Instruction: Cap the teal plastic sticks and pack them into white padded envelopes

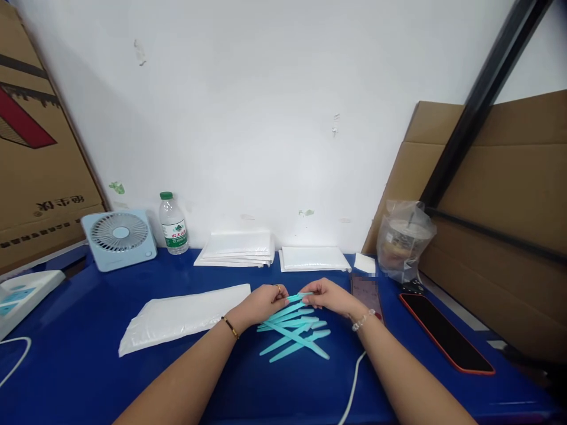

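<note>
Several teal eyebrow razors lie loosely crossed on the blue table, their paler capped ends mostly to the right. Just beyond this pile, my left hand is closed, thumb and fingers pinching the left end of a teal razor. My right hand pinches the same razor's right end. Whether more than one razor is between my fingers, I cannot tell. A white padded mailer lies flat to the left of my left hand.
Two stacks of white mailers, a left stack and a right stack, sit against the wall. A blue fan and water bottle stand back left. At right are a bagged drink cup, a phone and a white cable.
</note>
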Available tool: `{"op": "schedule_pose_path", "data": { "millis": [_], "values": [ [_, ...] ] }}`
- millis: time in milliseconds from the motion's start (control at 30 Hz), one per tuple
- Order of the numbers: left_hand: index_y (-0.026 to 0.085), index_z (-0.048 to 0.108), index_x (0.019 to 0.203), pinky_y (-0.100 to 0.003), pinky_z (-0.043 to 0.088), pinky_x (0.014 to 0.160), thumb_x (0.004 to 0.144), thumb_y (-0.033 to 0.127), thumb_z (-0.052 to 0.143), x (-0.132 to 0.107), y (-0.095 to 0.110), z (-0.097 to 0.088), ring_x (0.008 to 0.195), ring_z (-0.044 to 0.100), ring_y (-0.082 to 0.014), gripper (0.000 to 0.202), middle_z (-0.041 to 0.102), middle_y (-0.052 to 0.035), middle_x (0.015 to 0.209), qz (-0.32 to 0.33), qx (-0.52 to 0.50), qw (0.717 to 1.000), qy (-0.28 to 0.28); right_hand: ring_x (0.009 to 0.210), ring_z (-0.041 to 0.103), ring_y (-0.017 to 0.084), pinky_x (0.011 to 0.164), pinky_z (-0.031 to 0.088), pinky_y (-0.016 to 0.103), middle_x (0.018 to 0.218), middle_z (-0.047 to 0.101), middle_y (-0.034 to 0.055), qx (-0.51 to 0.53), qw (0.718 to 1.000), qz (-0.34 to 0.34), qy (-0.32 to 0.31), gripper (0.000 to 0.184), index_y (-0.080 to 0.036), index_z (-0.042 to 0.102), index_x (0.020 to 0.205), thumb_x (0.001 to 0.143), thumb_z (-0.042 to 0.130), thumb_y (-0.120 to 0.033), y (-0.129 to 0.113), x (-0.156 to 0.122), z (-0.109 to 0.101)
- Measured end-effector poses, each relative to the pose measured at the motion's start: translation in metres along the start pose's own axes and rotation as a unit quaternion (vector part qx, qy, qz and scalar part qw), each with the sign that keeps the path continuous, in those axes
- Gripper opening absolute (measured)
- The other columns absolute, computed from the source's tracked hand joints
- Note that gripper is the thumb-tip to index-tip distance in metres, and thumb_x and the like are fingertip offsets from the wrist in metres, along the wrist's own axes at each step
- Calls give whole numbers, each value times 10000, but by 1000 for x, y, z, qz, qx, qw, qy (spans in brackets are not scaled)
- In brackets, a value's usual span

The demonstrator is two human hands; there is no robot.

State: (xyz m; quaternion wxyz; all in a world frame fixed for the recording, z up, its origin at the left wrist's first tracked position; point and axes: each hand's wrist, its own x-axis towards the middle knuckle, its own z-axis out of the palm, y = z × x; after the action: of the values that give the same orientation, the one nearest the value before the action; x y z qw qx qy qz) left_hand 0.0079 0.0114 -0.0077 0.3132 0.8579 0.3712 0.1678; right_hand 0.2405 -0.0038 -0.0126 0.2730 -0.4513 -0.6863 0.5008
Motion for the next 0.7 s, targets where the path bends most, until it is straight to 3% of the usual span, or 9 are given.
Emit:
{"op": "schedule_pose_path", "data": {
  "millis": [133,333,533,600,700],
  "values": [
    [178,590,844,-212,319,520,814,472,461,2,-2,1,603,464,-118,323,559,10,683,-26,-2,1000,4,536,471,94,518,349,216,608,599,-2,-20,998,-16,62,355,-147,717,864,672,705,-446,0,2,2],
    [175,599,834,-219,351,543,782,468,499,5,-4,4,633,510,-132,313,582,0,702,-33,-41,999,-4,564,522,109,560,391,229,632,647,12,7,999,-3,52,338,-139,730,828,631,742,-413,2,0,0],
    [167,587,794,-234,361,552,764,451,511,4,-9,-7,608,493,-133,296,564,1,666,-71,-26,997,22,651,590,142,649,447,259,731,699,59,27,993,19,112,354,-126,731,824,598,760,-397,9,-10,-20],
    [168,587,803,-241,377,570,769,457,505,4,-13,-10,630,503,-141,302,565,-6,686,-79,-15,996,29,688,605,153,673,453,265,773,707,67,8,991,17,130,346,-133,730,834,617,743,-403,12,-12,-25],
    [191,615,873,-256,405,637,773,449,514,4,-16,-8,734,532,-164,295,578,-24,801,-41,32,998,30,681,604,160,666,453,270,749,702,57,-73,990,24,115,317,-150,734,829,646,719,-409,15,-11,-27]
  ]
}}
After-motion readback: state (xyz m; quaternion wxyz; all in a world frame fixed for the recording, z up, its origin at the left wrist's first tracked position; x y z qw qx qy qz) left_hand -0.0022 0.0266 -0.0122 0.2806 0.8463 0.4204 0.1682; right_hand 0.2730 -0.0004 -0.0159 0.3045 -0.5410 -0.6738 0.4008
